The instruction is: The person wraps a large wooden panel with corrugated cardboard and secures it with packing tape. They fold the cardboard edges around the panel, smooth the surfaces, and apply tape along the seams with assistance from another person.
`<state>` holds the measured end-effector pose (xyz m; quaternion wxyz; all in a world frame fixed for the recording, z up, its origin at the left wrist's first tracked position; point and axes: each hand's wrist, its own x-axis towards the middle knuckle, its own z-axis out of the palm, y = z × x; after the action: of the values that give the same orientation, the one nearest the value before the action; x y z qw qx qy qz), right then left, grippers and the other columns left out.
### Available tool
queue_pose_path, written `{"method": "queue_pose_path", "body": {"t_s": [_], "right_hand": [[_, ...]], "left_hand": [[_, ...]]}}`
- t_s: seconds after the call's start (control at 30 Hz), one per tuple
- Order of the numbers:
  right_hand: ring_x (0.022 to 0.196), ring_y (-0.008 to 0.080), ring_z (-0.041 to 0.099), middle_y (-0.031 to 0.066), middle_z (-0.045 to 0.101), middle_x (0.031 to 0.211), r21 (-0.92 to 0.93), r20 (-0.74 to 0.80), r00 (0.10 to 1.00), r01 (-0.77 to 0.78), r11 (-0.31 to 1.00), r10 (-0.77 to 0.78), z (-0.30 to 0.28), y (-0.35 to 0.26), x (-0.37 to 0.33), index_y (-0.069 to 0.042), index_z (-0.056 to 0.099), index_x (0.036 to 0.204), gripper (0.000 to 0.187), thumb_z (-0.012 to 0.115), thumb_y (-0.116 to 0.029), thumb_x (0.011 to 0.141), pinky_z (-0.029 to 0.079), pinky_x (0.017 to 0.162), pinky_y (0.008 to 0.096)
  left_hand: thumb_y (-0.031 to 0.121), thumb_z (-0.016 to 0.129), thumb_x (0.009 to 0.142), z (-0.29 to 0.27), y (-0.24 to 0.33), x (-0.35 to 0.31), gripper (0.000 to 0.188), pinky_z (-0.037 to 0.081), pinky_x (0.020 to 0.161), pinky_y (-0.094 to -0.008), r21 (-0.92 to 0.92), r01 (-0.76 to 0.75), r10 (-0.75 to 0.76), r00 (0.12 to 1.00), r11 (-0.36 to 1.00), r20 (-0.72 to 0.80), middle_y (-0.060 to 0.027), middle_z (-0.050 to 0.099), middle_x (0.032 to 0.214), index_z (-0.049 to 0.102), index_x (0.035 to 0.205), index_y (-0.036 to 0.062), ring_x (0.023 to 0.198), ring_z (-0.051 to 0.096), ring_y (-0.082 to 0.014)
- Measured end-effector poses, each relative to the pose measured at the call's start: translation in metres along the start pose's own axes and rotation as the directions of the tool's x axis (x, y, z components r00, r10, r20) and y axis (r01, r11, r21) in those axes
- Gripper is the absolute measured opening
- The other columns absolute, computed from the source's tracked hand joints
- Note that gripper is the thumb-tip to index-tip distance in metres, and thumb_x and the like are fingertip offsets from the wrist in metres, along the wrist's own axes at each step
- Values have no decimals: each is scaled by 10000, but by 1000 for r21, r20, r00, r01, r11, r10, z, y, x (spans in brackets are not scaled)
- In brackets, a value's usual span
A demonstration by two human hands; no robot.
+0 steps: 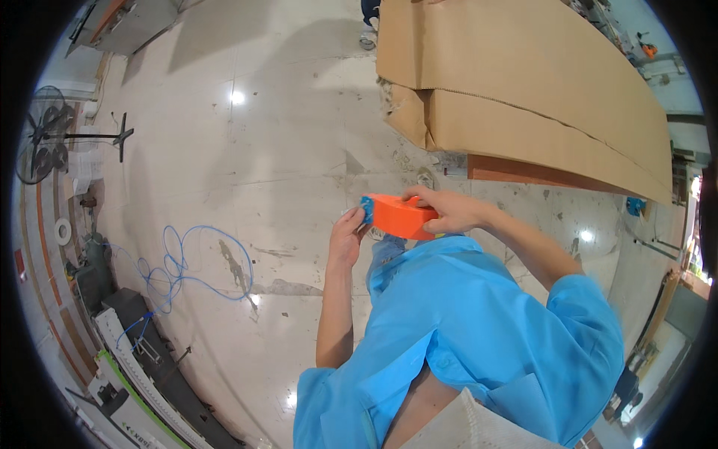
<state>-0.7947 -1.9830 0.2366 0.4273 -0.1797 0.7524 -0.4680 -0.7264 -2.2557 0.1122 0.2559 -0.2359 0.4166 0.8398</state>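
One shirt is worn: bright sky blue, plain, loosely cut, spread mainly from four to six o'clock, its front left parted at five. Two short sleeves are included, matched in colour, placed at four and just past six. Pale grey-white cloth, seamed, is seen at five, lower rim. Blue trousers are partly covered, near centre.

A pale, glossy tiled floor is being marked by dark stains, chiefly toward eight o'clock. Between eight and nine o'clock, a thin blue hose is being spread across it in loose, overlapping loops. Near ten o'clock, a black pedestal fan is being borne on its cross-shaped foot. At twelve o'clock, a greyish shoe is being supported.
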Motion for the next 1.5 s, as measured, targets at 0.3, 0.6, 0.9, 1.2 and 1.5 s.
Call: {"method": "queue_pose_path", "body": {"t_s": [0.3, 0.6, 0.9, 1.2, 1.5], "right_hand": [[947, 350, 687, 198, 695, 1087, -95, 36, 975, -213, 972, 218, -67, 45, -45, -33, 620, 1193, 594, 803, -457, 820, 526, 817, 427], [963, 168, 653, 86, 678, 1076, 406, -697, 706, 245, 880, 125, -148, 87, -87, -9, 609, 1277, 437, 743, -240, 930, 514, 855, 295], [1020, 136, 621, 67, 675, 1138, 246, -954, 180, 25, 969, 238, -221, 110, -129, 13, 603, 1265, 435, 694, -297, 974, 490, 899, 302], [1001, 117, 620, 56, 679, 1117, 265, -956, 182, 209, 941, 229, -225, 79, -104, 14, 610, 1248, 417, 700, -289, 976, 484, 900, 289], [1032, 120, 627, 68, 678, 1164, 158, -966, 246, 295, 942, 84, -255, 57, -91, 21, 605, 1259, 372, 691, -211, 981, 489, 916, 287]], "left_hand": [[281, 680, 978, 94, 11, 47, 315, 499, 905, -305, 115, -43, 50, 997, 992, -61, -32, 715, 1019, 719, 1105, -5, 965, 644, -142], [273, 643, 995, 132, 1, 151, 563, 484, 997, -366, 264, -316, 410, 760, 911, -505, -111, 604, 1328, 451, 1416, -48, 1163, 610, -196], [148, 605, 992, 157, -24, 200, 423, 517, 979, -403, 379, -383, 448, 889, 842, -98, -89, 626, 1368, 555, 1393, 23, 1140, 661, -261], [-70, 524, 765, 217, -9, 170, 733, 555, 943, -439, 833, -526, 690, 669, 174, 278, -134, 540, 1470, 545, 1459, 165, 1247, 584, -410], [-33, 581, 791, 221, -22, 176, 720, 607, 837, -437, 894, -425, 670, 625, -138, 401, -90, 531, 1489, 531, 1469, 206, 1251, 555, -490]]}}
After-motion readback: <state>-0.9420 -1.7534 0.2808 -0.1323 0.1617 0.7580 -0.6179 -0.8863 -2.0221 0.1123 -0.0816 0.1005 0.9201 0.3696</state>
